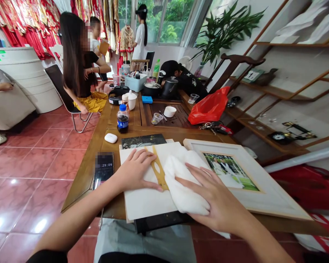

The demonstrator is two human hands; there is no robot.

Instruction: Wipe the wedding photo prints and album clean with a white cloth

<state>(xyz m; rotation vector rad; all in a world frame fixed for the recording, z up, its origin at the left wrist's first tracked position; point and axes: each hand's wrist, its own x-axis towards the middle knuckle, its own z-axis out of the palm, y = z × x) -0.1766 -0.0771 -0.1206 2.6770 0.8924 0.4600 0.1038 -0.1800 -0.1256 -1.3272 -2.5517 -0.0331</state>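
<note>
A white board or album page (142, 201) lies on the table before me. Across it runs a flat yellow strip (159, 171) with an oval cut-out. My left hand (138, 170) rests flat on the board, fingers stretched, its fingertips and thumb at the strip's left edge. In my right hand (211, 193) is a bunched white cloth (185, 186), pressed on the board just right of the strip. The cloth covers part of the board's right side. A framed photo (227, 168) with a wide white mount lies to the right, partly behind my right hand.
A phone (103, 168) and white earbud case (110, 138) lie left. Behind stand a dark drink bottle (123, 118), a white bowl (170, 111) and a red plastic bag (210, 107). Keys (212, 126) lie near the bag. Several people are around the room.
</note>
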